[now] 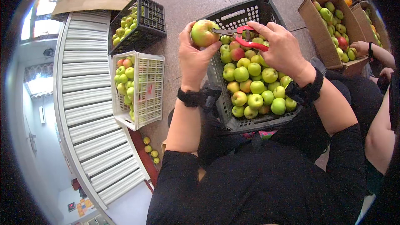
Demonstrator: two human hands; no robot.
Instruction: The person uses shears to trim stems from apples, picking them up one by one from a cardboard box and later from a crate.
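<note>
My left hand [194,58] is closed round a yellow-green apple with a red blush [204,33], held up above the far left part of a dark plastic crate [216,100]. In my right hand [285,48] is a pair of red-handled pruning shears [252,41]. The blades point left and their tips touch or nearly touch the right side of the apple; the exact contact is too small to make out. Below both hands, the crate holds many loose green apples [257,87], a few of them blushed red.
A white crate [151,96] and a black crate [152,27], both with apples, stand at left beside a slatted white roller conveyor [91,100]. Several apples [152,148] lie on the floor nearby. At right, another person's hand [360,49] reaches to a cardboard box [318,37] of apples.
</note>
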